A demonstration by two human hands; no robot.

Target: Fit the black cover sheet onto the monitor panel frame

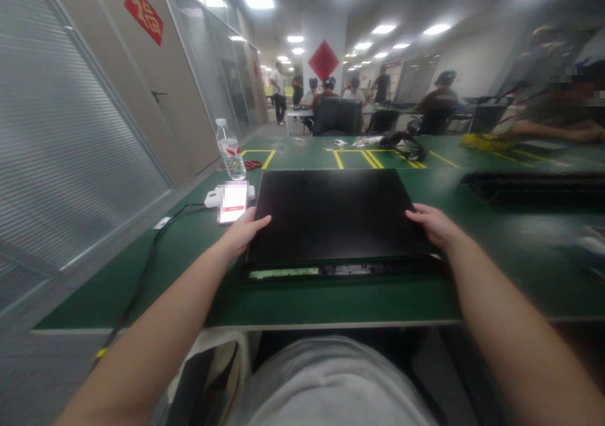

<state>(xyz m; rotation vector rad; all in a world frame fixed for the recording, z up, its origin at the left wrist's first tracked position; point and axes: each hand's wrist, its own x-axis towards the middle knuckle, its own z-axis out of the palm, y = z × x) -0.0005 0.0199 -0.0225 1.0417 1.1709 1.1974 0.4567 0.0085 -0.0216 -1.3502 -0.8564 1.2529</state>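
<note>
A black, flat screen panel (328, 215) lies over the green table in front of me, its surface faintly glossy. My left hand (244, 229) grips its left edge with the thumb on top; the other fingers are mostly hidden. On the right edge, my right hand (435, 225) holds the panel in the same way, thumb near the upper face. Along the near side runs a dark strip with a pale green circuit board (283, 273) showing. Whether the panel rests fully on what is under it, I cannot tell.
Left of the panel are a lit phone (233, 202), a white power strip (212, 198) with a black cable and a water bottle (230, 152). Red-handled scissors (253, 164) lie behind. Dark long parts (520, 188) sit at right, near a seated person (567, 111).
</note>
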